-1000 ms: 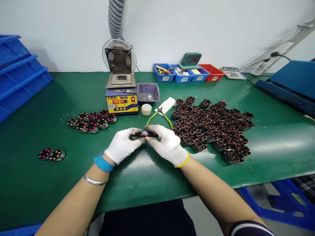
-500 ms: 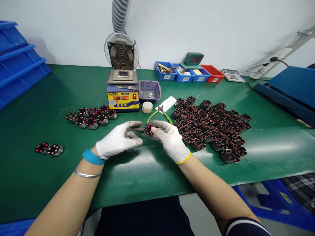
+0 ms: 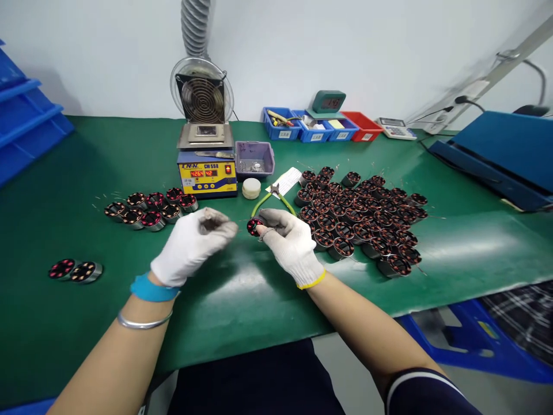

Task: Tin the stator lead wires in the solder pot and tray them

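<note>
Between the thumb and fingers of my right hand [image 3: 285, 239], in a white glove with a dirty grey finger area, is a small round motor stator [image 3: 253, 227] with pink-marked slots. My left hand [image 3: 196, 239], gloved too, is closed in a pinch just left of it, apart from it. A faint wire end seems to show near the left fingertips; what they hold is too fine to make out. Green-handled cutting pliers [image 3: 284, 202] lie just behind the stator. A crowd of similar stators with loose copper wire ends [image 3: 344, 230] stands to the right of my right hand.
More stators [image 3: 152, 220] stand in a group at left, with two others [image 3: 86, 272] nearer me. Behind are a yellow-fronted solder pot [image 3: 207, 178], a purple bin [image 3: 254, 158], a round white tin [image 3: 251, 188] and small blue boxes [image 3: 283, 131]. Blue crates [image 3: 30, 127] rise at far left.
My left hand has drawn slightly left, its fingers curling from loosely spread into a pinch. My right hand still holds the stator. The whole view has shifted a little.
</note>
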### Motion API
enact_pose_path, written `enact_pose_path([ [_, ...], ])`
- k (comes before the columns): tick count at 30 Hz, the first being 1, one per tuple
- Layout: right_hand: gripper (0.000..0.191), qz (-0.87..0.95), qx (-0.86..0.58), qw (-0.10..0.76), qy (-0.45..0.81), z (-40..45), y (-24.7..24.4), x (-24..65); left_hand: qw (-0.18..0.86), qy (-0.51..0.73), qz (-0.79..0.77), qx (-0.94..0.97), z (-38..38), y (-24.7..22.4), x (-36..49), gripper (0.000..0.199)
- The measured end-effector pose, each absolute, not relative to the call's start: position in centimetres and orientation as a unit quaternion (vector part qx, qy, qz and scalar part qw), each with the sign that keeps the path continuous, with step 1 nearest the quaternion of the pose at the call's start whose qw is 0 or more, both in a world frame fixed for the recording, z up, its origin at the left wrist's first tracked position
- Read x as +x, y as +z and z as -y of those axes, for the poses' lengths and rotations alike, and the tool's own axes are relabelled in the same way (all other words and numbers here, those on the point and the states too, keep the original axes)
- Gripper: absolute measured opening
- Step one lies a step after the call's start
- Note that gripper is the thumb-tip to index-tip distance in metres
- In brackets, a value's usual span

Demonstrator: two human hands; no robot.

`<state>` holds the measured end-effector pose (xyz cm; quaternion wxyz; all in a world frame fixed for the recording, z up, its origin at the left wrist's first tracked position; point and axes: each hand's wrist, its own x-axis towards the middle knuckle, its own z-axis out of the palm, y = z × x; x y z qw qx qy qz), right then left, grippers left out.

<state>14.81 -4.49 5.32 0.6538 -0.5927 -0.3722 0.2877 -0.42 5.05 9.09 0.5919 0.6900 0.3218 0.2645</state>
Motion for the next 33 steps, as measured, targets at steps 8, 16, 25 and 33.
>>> enact_pose_path([
  [8, 0.035, 0.397, -0.593, 0.659, 0.237, 4.7, 5.2, 14.5, 0.621, 0.15, -0.289, 0.713, -3.6, 9.4, 0.1, 0.028],
  [16, 0.034, 0.442, -0.6, 0.635, 0.202, 5.1, 4.8, 14.0, 0.483, 0.341, -0.324, 0.739, -4.2, 8.7, 0.5, 0.023],
  [25, 0.032, 0.441, -0.611, 0.634, 0.172, 5.1, 5.1, 14.1, 0.501, 0.283, -0.318, 0.753, -4.6, 9.9, -0.7, 0.021],
  [33, 0.034, 0.427, -0.612, 0.639, 0.188, 5.1, 5.0, 14.4, 0.501, 0.229, -0.281, 0.786, -3.3, 9.1, 0.1, 0.023],
])
